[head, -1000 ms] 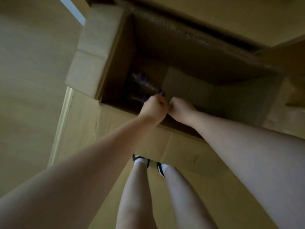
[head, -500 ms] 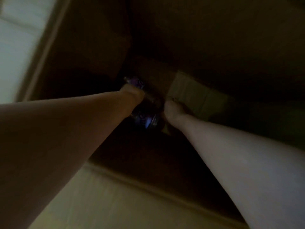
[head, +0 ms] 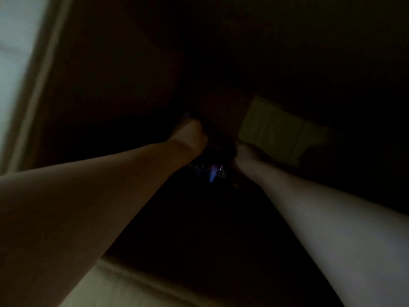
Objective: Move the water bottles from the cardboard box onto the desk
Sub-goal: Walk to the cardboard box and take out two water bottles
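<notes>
I look down into the deep, dark cardboard box (head: 281, 134), where only a pale patch of its floor catches light. Water bottles (head: 210, 172) lie at the bottom and show as a faint blue-purple glint between my wrists. My left hand (head: 192, 134) reaches down onto the far end of the bottles, its fingers curled over them. On the right side of the same bottles is my right hand (head: 244, 151), whose fingers are lost in the dark. The desk is out of view.
The box's near wall (head: 137, 284) runs across the bottom of the view. A bright strip of pale floor (head: 15, 63) shows at the far left, beyond the box's left wall. Everything else inside the box is in shadow.
My head and both arms have gone deeper into the box and the view has darkened. The hands moved from the box's rim down to the bottles at the bottom.
</notes>
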Motion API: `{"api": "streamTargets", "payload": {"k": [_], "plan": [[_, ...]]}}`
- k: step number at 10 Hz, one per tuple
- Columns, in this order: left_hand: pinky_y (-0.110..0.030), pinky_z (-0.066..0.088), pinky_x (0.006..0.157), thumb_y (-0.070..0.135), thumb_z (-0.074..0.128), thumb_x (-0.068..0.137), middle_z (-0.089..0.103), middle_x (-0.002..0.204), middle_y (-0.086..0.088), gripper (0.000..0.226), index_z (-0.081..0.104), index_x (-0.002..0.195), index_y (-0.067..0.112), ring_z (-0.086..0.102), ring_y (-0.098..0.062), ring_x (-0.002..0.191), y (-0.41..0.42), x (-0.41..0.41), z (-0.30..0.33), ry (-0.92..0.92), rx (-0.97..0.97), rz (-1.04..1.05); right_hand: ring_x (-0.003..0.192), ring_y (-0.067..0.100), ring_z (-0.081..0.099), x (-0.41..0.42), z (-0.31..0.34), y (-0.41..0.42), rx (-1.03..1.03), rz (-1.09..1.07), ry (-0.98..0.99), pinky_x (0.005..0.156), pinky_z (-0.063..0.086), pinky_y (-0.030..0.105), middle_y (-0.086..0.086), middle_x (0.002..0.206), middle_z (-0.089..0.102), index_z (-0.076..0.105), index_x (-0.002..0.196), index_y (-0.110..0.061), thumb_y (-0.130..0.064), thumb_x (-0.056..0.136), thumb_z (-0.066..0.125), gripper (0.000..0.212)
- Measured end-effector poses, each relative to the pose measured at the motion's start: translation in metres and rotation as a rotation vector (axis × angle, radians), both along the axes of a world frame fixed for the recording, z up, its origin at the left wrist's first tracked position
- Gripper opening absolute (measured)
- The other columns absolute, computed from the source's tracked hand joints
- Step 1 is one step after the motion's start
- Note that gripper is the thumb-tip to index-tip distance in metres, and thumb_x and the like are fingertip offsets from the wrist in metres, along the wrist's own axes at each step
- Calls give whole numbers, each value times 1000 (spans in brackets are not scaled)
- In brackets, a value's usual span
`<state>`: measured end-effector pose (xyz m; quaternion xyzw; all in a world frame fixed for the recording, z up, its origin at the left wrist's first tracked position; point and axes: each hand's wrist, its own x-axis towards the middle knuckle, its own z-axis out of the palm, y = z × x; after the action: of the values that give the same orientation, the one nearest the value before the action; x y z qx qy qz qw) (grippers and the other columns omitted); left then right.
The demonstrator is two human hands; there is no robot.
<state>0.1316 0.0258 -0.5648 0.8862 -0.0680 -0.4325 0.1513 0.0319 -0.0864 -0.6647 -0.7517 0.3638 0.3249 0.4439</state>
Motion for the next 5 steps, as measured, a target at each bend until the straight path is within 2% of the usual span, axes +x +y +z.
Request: {"api": "streamTargets", "payload": {"k": [1, 2, 3, 4, 5], "plan": [[-30, 43, 87, 8, 42, 98, 60, 119, -21, 29, 57, 121, 2, 57, -33, 110, 6, -1, 7, 39, 8, -51, 96, 29, 59, 2, 21, -14, 99, -180, -126, 80, 46, 33, 0, 89, 58, 55, 106, -16, -2, 89, 62, 23], [-38, 44, 101, 6, 45, 94, 54, 129, -15, 42, 46, 136, 13, 53, -32, 118, 10, -4, 22, 41, -27, -155, 85, 22, 61, 10, 59, -34, 122, -298, -205, 77, 58, 44, -4, 86, 55, 51, 93, -23, -10, 92, 61, 17], [-43, 35, 110, 6, 51, 89, 41, 141, -15, 55, 37, 142, 13, 39, -32, 131, 5, -4, 36, 17, -35, -215, 90, 29, 65, 17, 101, -56, 76, -181, -217, 76, 59, 46, 6, 93, 60, 54, 99, -16, -12, 93, 60, 9], [-44, 27, 115, 8, 60, 86, 23, 153, -10, 80, 16, 151, 19, 22, -30, 141, -3, -7, 47, 40, -15, -237, 94, 25, 62, 27, 136, -74, -106, 130, -222, 83, 53, 40, 8, 100, 61, 58, 106, -16, -17, 93, 61, 14], [-47, 22, 117, 20, 73, 78, 8, 159, -6, 105, 0, 153, 24, 10, -27, 146, -14, -15, 55, 27, -65, -313, 97, 19, 58, 40, 176, -82, -223, 400, -290, 82, 42, 28, -1, 101, 59, 61, 114, -21, -20, 92, 62, 22]]}}
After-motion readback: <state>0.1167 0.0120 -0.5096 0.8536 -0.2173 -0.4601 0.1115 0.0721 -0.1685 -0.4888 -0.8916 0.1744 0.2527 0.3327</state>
